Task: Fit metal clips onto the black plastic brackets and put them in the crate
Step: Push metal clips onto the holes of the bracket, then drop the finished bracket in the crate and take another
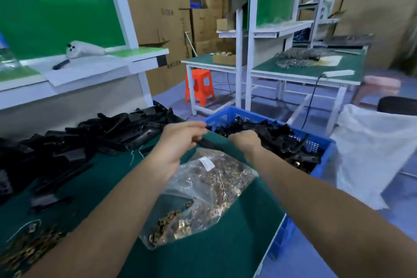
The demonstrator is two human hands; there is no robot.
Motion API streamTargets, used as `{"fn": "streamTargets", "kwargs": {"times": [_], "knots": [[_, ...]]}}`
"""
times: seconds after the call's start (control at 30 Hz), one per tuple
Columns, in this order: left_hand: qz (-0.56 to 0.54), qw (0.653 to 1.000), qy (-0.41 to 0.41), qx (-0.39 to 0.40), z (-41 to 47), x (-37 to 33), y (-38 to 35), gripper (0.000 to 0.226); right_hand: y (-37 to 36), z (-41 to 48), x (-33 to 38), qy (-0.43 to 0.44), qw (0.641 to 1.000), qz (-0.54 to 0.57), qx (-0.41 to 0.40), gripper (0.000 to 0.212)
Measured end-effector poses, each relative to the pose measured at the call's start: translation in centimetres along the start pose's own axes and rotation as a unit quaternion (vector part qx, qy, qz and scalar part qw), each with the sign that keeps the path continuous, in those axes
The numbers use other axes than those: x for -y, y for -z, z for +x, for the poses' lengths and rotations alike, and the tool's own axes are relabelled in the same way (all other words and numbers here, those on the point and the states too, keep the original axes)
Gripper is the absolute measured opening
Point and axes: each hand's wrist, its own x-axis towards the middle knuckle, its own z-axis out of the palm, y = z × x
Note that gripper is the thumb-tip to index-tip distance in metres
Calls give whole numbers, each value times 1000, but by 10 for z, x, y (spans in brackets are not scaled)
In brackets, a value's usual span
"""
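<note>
- now left hand (180, 140) pinches one end of a bracket (211, 144); right hand (243, 141) is curled at the other end, fingers hidden, can't tell its grip.
- bracket's long axis runs left-right between my hands, at the crate's (220, 117) near rim.
- crate lies ahead-right; right hand is nearer, over its load.
- clip bag (214, 189) lies under my wrists.

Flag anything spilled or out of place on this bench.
Brass-coloured metal clips have spilled from the open mouth of the crinkled clear plastic bag onto the green bench mat. A second loose heap of clips lies at the near left edge. No damage shows.
</note>
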Motion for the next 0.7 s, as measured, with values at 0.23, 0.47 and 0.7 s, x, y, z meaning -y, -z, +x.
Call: {"fn": "streamTargets", "kwargs": {"times": [0.23, 0.47, 0.7], "knots": [[10, 979, 17, -203, 7, 66, 113, 24, -77, -66, 49, 186, 972, -133, 54, 16], [93, 946, 47, -308, -42, 116, 247, 35, -175, -139, 108, 288, 906, -198, 241, 26], [239, 882, 116, -389, -126, 159, 338, 18, -286, -200, 128, 343, 836, -256, 343, 51]]}}
